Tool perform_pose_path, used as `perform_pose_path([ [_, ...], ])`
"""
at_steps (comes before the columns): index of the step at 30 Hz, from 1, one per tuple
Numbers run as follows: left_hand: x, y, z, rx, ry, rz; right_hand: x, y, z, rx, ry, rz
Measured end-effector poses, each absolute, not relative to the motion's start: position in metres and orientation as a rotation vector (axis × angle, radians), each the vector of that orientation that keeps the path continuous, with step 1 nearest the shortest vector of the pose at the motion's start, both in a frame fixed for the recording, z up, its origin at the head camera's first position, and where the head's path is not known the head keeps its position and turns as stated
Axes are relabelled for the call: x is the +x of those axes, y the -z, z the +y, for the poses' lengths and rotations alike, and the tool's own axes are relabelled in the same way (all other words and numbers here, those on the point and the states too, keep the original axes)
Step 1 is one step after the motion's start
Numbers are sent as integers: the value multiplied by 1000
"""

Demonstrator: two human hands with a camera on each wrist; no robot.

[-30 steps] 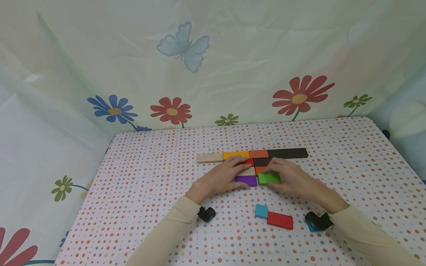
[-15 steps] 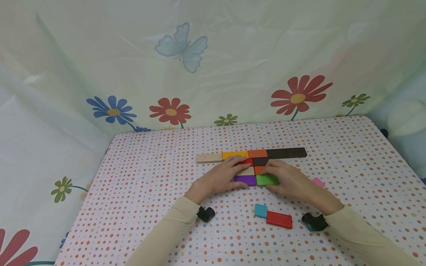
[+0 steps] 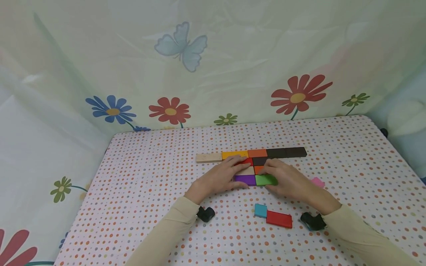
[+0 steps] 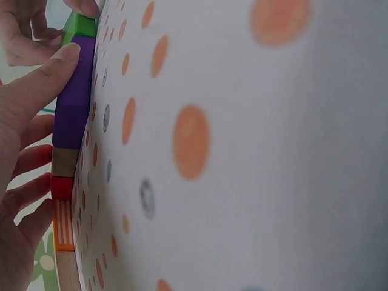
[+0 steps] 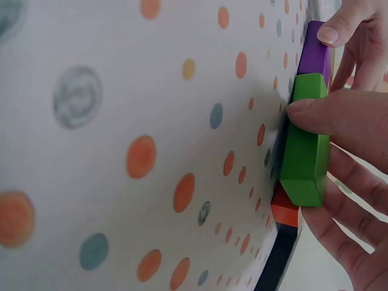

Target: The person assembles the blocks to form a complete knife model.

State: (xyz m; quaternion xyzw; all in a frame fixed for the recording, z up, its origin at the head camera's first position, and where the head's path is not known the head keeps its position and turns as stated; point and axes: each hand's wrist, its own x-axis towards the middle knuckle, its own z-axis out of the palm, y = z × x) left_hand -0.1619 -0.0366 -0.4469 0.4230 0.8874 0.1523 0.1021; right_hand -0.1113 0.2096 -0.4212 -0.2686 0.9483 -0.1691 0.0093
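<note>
Beside the purple block (image 3: 247,178), the green block (image 3: 266,180) lies lengthwise left to right.

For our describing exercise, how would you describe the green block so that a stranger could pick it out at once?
On the dotted tabletop, find the person's right hand. It pinches the green block, just right of the purple block. No other block in view is green.

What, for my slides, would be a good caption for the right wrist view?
Right hand gripping a green block beside a purple block touched by the left hand, on a dotted surface.
</note>
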Motion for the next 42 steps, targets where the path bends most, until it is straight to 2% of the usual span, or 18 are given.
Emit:
perform_pose_path([
  [29,-162,448,-36,1246,-455,2611,-106,422,207,-861,495,2981],
  [42,-163,448,-37,1252,-453,2606,-106,413,211,-776,562,2987],
])
